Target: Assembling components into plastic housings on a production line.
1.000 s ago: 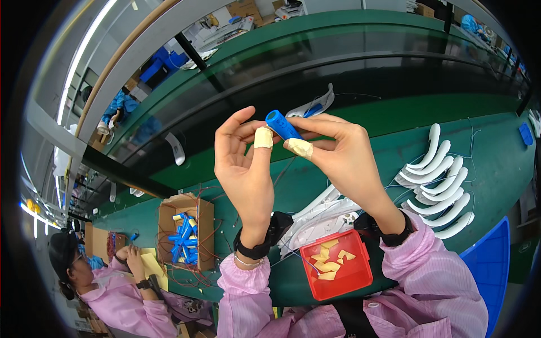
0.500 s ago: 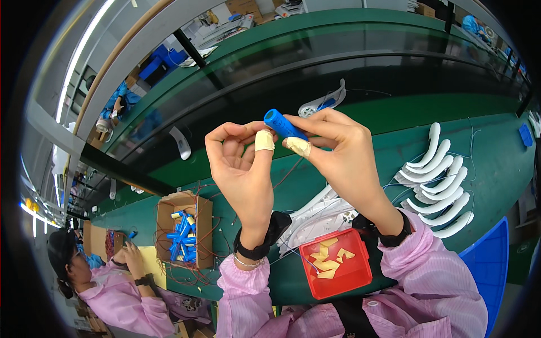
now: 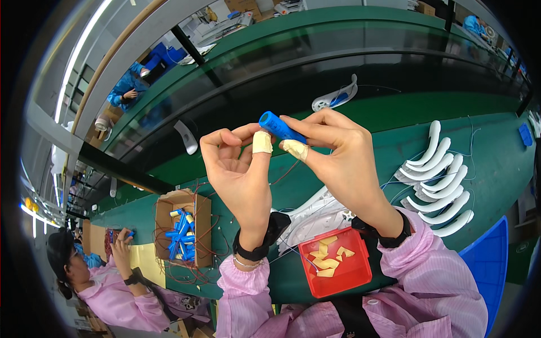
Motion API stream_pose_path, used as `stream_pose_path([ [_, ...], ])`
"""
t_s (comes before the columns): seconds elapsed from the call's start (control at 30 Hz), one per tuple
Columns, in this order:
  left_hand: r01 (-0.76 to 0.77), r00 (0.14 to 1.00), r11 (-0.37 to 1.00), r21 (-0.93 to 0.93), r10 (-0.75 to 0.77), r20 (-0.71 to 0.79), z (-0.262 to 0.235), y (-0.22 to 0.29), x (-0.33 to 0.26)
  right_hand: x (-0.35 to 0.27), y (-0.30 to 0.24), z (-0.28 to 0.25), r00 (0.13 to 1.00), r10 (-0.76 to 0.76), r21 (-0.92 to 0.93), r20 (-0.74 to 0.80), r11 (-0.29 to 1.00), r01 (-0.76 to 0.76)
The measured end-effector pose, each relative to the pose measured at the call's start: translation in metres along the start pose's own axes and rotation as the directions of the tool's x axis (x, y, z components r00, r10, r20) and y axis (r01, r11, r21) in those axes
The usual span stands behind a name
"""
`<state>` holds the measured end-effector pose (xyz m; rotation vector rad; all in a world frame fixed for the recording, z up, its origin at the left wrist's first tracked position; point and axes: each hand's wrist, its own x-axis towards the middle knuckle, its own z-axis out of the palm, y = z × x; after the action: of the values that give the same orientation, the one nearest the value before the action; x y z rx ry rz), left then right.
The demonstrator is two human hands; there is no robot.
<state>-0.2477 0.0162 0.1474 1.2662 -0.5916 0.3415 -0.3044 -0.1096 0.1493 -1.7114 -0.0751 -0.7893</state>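
Note:
A blue cylindrical battery point(image 3: 283, 128) is held up in front of me, tilted with its flat round end toward the upper left. My right hand point(image 3: 338, 139) pinches its lower right part between thumb and fingers. At the other end, the thumb and forefinger of my left hand point(image 3: 243, 163) close on the battery's edge; their exact contact is partly hidden. Pale yellow tape wraps both thumbs. A thin red wire hangs below the battery. Beneath my hands lie white curved housings point(image 3: 310, 225) and a red tray point(image 3: 363, 276) with cut yellow tape pieces point(image 3: 325, 263).
At left, a cardboard box point(image 3: 202, 236) holds several blue batteries with red wires trailing out. White curved parts point(image 3: 442, 191) are lined up at right, beside a blue bin point(image 3: 490, 270). Beyond runs a belt carrying a white part point(image 3: 338, 97). A co-worker point(image 3: 112, 287) sits at left.
My hands and the battery have shifted slightly left. The white parts on the belt have moved right. The co-worker's hand has risen, with a small blue item at the fingers.

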Motion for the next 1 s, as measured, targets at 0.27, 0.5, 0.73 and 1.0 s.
stream_pose_path([
  [0.27, -0.076, 0.997, 0.996, 0.035, 0.076, -0.005, -0.004, -0.012, 0.002, -0.002, 0.002, 0.003, 0.999, -0.042, -0.095, 0.015, 0.995, 0.044],
  [0.5, 0.116, 0.991, 0.977, -0.18, -0.102, 0.088, -0.016, -0.003, 0.005, 0.01, 0.01, -0.004, 0.952, 0.171, 0.394, 0.255, 0.88, -0.263],
  [0.73, 0.189, 0.982, 0.966, -0.175, -0.191, 0.005, -0.034, 0.009, 0.001, 0.023, 0.009, -0.039, 0.908, 0.261, 0.507, 0.327, 0.763, -0.402],
  [1.0, 0.01, 0.532, 0.807, 0.591, -0.505, 0.68, -0.038, 0.023, -0.07, 0.043, 0.026, -0.114, 0.961, 0.035, 0.248, -0.273, 0.968, 0.035],
])
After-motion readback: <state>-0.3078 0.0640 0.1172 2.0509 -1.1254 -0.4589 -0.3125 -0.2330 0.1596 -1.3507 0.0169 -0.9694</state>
